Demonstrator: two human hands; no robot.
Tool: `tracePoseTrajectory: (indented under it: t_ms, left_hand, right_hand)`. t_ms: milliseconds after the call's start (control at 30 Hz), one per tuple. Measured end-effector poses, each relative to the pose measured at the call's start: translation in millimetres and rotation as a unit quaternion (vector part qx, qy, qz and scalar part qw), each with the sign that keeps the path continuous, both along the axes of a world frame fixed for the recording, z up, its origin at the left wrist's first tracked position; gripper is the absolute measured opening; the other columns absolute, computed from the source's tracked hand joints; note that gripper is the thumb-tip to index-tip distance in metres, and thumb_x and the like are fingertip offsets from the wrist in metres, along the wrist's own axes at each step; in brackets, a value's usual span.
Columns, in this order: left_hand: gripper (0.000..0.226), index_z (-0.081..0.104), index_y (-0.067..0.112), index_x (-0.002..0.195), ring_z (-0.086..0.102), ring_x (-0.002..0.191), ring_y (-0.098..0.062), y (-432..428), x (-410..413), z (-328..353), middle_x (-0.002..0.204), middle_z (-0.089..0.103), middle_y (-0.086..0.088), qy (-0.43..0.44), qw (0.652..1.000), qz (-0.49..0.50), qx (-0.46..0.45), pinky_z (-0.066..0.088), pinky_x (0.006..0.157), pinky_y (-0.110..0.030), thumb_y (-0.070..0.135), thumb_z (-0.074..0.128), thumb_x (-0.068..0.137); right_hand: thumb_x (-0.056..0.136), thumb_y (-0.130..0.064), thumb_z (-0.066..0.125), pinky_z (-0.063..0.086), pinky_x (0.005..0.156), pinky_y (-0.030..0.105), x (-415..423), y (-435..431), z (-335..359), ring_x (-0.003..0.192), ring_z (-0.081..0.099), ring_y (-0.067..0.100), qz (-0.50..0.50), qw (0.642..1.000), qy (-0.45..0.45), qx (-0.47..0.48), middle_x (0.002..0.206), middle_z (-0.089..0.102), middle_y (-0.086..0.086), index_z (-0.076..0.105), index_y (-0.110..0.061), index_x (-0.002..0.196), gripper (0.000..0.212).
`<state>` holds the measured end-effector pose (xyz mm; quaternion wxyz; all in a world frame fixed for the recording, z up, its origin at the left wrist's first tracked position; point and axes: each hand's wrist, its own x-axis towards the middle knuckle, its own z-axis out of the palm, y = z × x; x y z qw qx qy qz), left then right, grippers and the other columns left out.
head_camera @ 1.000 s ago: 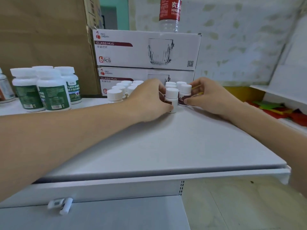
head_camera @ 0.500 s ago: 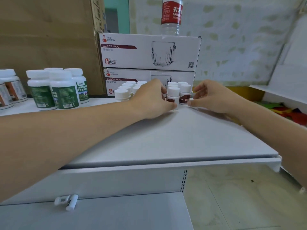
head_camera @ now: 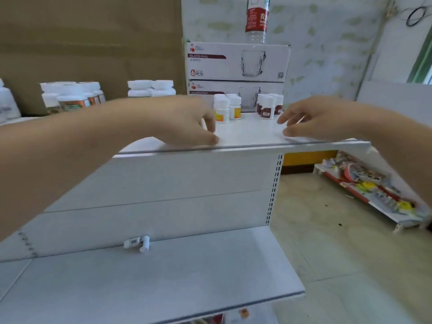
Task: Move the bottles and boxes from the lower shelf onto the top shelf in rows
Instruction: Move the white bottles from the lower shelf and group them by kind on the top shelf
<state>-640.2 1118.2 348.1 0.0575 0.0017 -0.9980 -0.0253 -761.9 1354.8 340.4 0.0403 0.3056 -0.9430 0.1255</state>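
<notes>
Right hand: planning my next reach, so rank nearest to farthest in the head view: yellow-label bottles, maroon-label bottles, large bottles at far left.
1. Maroon-label bottles, just left of the right hand.
2. Yellow-label bottles, mid-shelf.
3. Large bottles, far left.

Top shelf [head_camera: 245, 135], yellow-labelled bottles [head_camera: 222, 111] just beyond the left hand [head_camera: 187, 122], maroon-labelled bottles [head_camera: 267, 108] beyond the right hand [head_camera: 311, 120], glass-mug boxes [head_camera: 236, 61] stacked behind, larger bottles [head_camera: 70, 97] beyond the left forearm, lower shelf [head_camera: 163, 277] below the hands bearing a white clip [head_camera: 138, 243]

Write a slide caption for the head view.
Left hand and right hand, both empty, at the edge of the top shelf; small bottles stand behind.
</notes>
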Motion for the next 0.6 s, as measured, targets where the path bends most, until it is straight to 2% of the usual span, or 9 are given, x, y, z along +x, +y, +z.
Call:
tracePoseTrajectory:
  t_ms: [167, 233, 333, 467, 600]
  left_hand:
    - [0.021, 0.062, 0.031, 0.094, 0.060, 0.084, -0.013, -56.4, 104.2, -9.9, 0.090, 0.063, 0.015, 0.081, 0.996, 0.023, 0.003, 0.048, 0.074, -0.031, 0.051, 0.058, 0.087]
    - [0.019, 0.062, 0.030, 0.087, 0.057, 0.076, -0.008, -78.6, 141.8, -21.3, 0.082, 0.060, 0.016, 0.102, 0.994, 0.028, -0.008, 0.050, 0.071, -0.033, 0.049, 0.058, 0.086]
    - [0.018, 0.062, 0.030, 0.085, 0.053, 0.072, -0.001, -110.7, 185.5, -49.9, 0.077, 0.058, 0.016, 0.073, 0.996, 0.040, -0.011, 0.045, 0.068, -0.030, 0.048, 0.060, 0.086]
    - [0.017, 0.061, 0.031, 0.092, 0.057, 0.081, -0.014, -151.7, 212.1, -109.7, 0.083, 0.061, 0.015, 0.015, 0.997, 0.075, 0.000, 0.050, 0.079, -0.033, 0.048, 0.059, 0.088]
    - [0.027, 0.062, 0.027, 0.110, 0.059, 0.098, -0.019, -195.6, 207.1, -181.2, 0.108, 0.064, 0.005, -0.050, 0.989, 0.137, 0.037, 0.048, 0.083, -0.031, 0.044, 0.059, 0.089]
  right_hand:
    - [0.087, -0.043, 0.063, 0.049, 0.078, 0.034, 104.3, -37.6, -13.1, 0.086, 0.059, 0.012, 0.022, 1.000, 0.018, -0.014, 0.093, 0.061, -0.009, 0.064, -0.035, 0.100, 0.015]
    - [0.085, -0.042, 0.064, 0.050, 0.079, 0.035, 137.6, -56.8, -26.9, 0.085, 0.061, 0.012, 0.041, 0.999, 0.008, -0.012, 0.090, 0.064, -0.009, 0.064, -0.034, 0.093, 0.012]
    - [0.086, -0.040, 0.064, 0.051, 0.084, 0.035, 171.6, -86.9, -57.8, 0.089, 0.062, 0.012, 0.060, 0.998, -0.028, -0.001, 0.092, 0.064, -0.012, 0.064, -0.032, 0.096, 0.012]
    - [0.089, -0.041, 0.062, 0.050, 0.088, 0.032, 186.7, -123.2, -115.1, 0.097, 0.062, 0.013, 0.067, 0.992, -0.102, 0.034, 0.104, 0.063, -0.012, 0.061, -0.031, 0.110, 0.023]
    - [0.090, -0.044, 0.061, 0.046, 0.083, 0.028, 176.2, -160.9, -175.7, 0.096, 0.060, 0.014, 0.073, 0.982, -0.160, 0.067, 0.105, 0.062, -0.009, 0.060, -0.029, 0.115, 0.030]
